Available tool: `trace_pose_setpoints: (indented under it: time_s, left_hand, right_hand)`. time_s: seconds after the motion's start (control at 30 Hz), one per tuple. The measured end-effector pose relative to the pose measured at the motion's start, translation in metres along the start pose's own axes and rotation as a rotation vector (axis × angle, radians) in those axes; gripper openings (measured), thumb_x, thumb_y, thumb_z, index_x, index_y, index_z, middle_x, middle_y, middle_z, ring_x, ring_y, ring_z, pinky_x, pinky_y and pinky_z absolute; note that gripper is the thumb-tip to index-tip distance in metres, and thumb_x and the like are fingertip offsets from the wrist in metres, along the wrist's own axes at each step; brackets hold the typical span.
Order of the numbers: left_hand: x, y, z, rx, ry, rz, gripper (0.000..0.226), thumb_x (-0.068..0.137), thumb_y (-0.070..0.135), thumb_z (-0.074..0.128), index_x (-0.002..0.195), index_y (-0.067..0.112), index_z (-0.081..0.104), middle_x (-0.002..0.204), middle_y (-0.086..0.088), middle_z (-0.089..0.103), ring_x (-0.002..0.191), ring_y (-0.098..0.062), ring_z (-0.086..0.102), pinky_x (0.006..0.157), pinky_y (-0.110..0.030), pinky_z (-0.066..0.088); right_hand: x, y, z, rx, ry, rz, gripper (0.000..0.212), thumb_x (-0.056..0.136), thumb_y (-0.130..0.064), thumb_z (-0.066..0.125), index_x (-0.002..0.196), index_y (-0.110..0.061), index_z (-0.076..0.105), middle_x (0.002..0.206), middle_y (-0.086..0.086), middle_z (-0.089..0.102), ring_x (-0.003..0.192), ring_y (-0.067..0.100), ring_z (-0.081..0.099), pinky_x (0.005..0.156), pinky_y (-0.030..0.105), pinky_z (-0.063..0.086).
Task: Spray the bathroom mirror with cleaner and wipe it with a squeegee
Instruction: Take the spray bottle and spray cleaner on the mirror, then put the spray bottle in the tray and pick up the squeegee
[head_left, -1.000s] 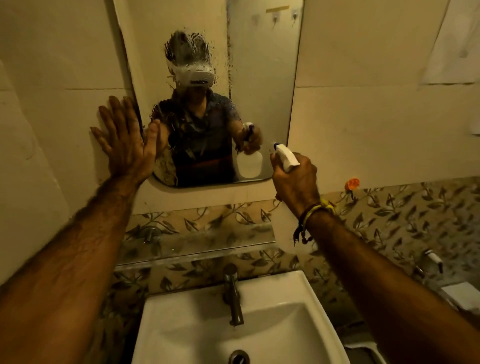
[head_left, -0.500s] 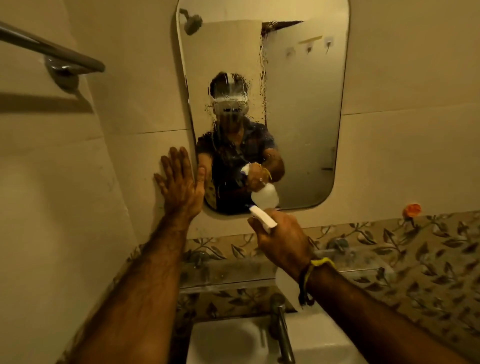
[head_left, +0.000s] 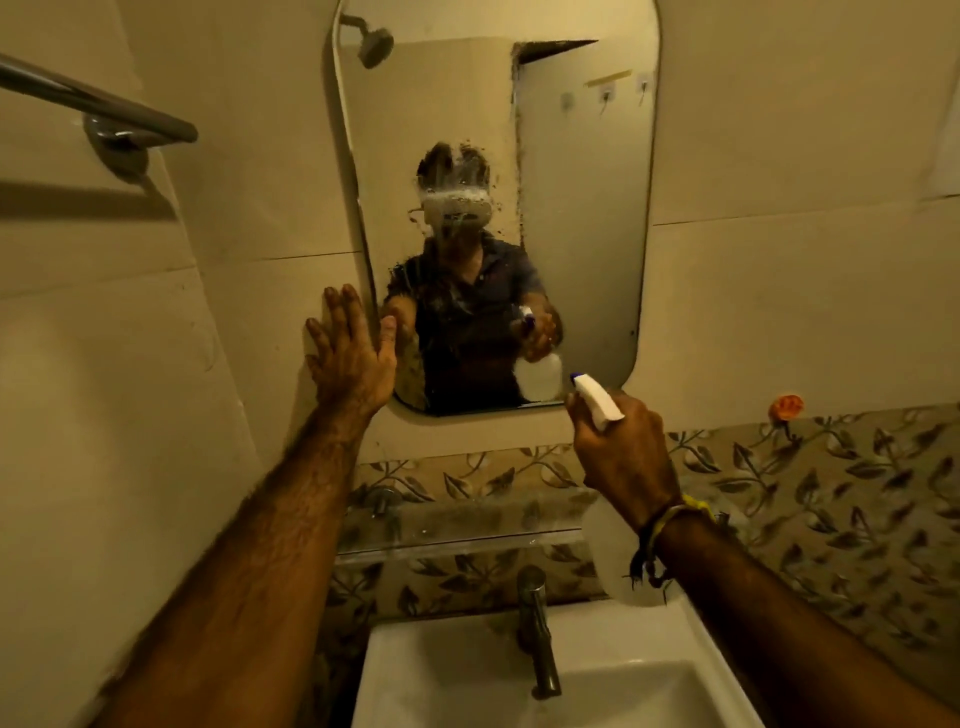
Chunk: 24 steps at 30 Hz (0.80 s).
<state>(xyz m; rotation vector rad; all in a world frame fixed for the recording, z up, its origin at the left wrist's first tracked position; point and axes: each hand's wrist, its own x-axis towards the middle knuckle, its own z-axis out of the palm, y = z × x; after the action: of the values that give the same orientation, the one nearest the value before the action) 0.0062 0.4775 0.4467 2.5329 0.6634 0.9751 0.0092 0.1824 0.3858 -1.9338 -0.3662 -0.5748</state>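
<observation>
A tall rounded mirror (head_left: 582, 218) hangs on the beige tiled wall, with wet droplets and streaks across its middle and lower left. My left hand (head_left: 350, 353) lies flat, fingers spread, on the wall at the mirror's lower left edge, thumb touching the glass. My right hand (head_left: 621, 452) grips a white spray bottle (head_left: 597, 400), its nozzle aimed at the mirror's bottom right part; the translucent bottle body hangs below my wrist. No squeegee is in view.
A white sink (head_left: 447, 670) with a metal tap (head_left: 537, 634) sits below. A glass shelf (head_left: 457, 530) runs under the mirror against a leaf-patterned tile band. A metal towel bar (head_left: 98, 111) sticks out at upper left. A small orange hook (head_left: 787, 406) is on the right wall.
The view has tilted up and pulled back, showing more of the mirror. My right hand with the bottle moved from centre toward the mirror's lower right. My left hand stays on the mirror's edge.
</observation>
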Motion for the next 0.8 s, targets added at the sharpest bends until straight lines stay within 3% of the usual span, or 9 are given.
trace_pose_setpoints:
  time_s: [0.13,0.27,0.37,0.47,0.53,0.6,0.67,0.73,0.8]
  left_hand:
    - [-0.033,0.031,0.013,0.043,0.129,0.074,0.072,0.102,0.057,0.020,0.159,0.023,-0.006,0.168,-0.006,-0.008,0.153,-0.036,-0.008,0.119,-0.066,0.003]
    - [-0.080,0.065,0.045,0.098,0.166,0.267,0.071,0.101,0.057,0.012,0.159,0.021,-0.004,0.168,-0.007,-0.008,0.154,-0.032,-0.008,0.120,-0.063,-0.001]
    - [-0.117,0.089,0.075,0.101,0.146,0.365,0.070,0.102,0.055,0.013,0.160,0.019,0.000,0.168,-0.009,-0.003,0.154,-0.032,-0.004,0.121,-0.061,0.000]
    - [-0.157,0.110,0.101,0.000,0.090,0.444,0.068,0.103,0.053,0.017,0.160,0.019,0.003,0.168,-0.010,0.000,0.154,-0.031,-0.003,0.122,-0.060,0.001]
    - [-0.189,0.119,0.117,-0.120,0.061,0.512,0.065,0.104,0.051,0.018,0.160,0.020,0.007,0.168,-0.007,0.002,0.155,-0.029,-0.003,0.123,-0.056,0.001]
    - [-0.229,0.127,0.136,-0.281,0.001,0.586,0.060,0.105,0.047,0.023,0.159,0.022,0.014,0.168,0.003,0.002,0.155,-0.022,0.000,0.125,-0.050,0.003]
    - [-0.274,0.131,0.155,-0.391,-0.048,0.653,0.053,0.105,0.038,0.033,0.156,0.020,0.028,0.165,0.015,0.007,0.154,-0.019,0.015,0.123,-0.044,0.018]
    - [-0.319,0.132,0.175,-0.442,-0.128,0.632,0.046,0.103,0.030,0.043,0.146,0.015,0.048,0.157,0.006,0.037,0.140,-0.023,0.045,0.112,-0.037,0.037]
    - [-0.361,0.136,0.195,-0.446,-0.318,0.482,0.040,0.101,0.033,0.047,0.134,0.016,0.063,0.130,-0.005,0.067,0.114,-0.025,0.066,0.094,-0.034,0.050]
  right_hand:
    - [0.003,0.019,-0.033,-0.029,0.085,0.027,0.030,0.092,-0.045,0.059,0.098,-0.017,0.066,0.073,-0.002,0.065,0.059,0.014,0.065,0.049,0.031,0.059]
    - [-0.001,0.034,-0.058,-0.066,0.151,0.033,0.025,0.091,-0.044,0.060,0.094,-0.020,0.068,0.068,-0.006,0.061,0.056,0.002,0.057,0.044,0.016,0.040]
    - [-0.007,0.041,-0.072,-0.013,0.139,0.091,0.030,0.089,-0.043,0.061,0.101,-0.018,0.070,0.076,0.000,0.068,0.067,0.021,0.066,0.056,0.031,0.055]
    - [-0.019,0.052,-0.092,0.035,0.139,0.108,0.031,0.091,-0.040,0.061,0.107,-0.016,0.071,0.088,0.007,0.073,0.076,0.026,0.068,0.066,0.045,0.059]
    - [-0.031,0.060,-0.109,0.094,0.133,0.121,0.028,0.092,-0.039,0.060,0.107,-0.018,0.071,0.085,0.007,0.071,0.067,0.024,0.068,0.057,0.044,0.059]
    - [-0.049,0.076,-0.129,0.186,0.144,0.180,0.027,0.093,-0.038,0.061,0.111,-0.020,0.070,0.079,0.007,0.069,0.053,0.020,0.066,0.042,0.032,0.055]
    - [-0.071,0.099,-0.150,0.231,0.163,0.247,0.027,0.093,-0.039,0.062,0.108,-0.018,0.070,0.073,0.003,0.068,0.047,0.013,0.063,0.041,0.021,0.050]
    - [-0.096,0.127,-0.169,0.232,0.173,0.326,0.022,0.092,-0.040,0.063,0.100,-0.020,0.069,0.076,0.006,0.069,0.049,0.011,0.063,0.045,0.019,0.049]
    - [-0.122,0.159,-0.188,0.206,0.210,0.430,0.020,0.091,-0.037,0.066,0.099,-0.019,0.070,0.082,0.010,0.070,0.059,0.014,0.065,0.050,0.025,0.052]
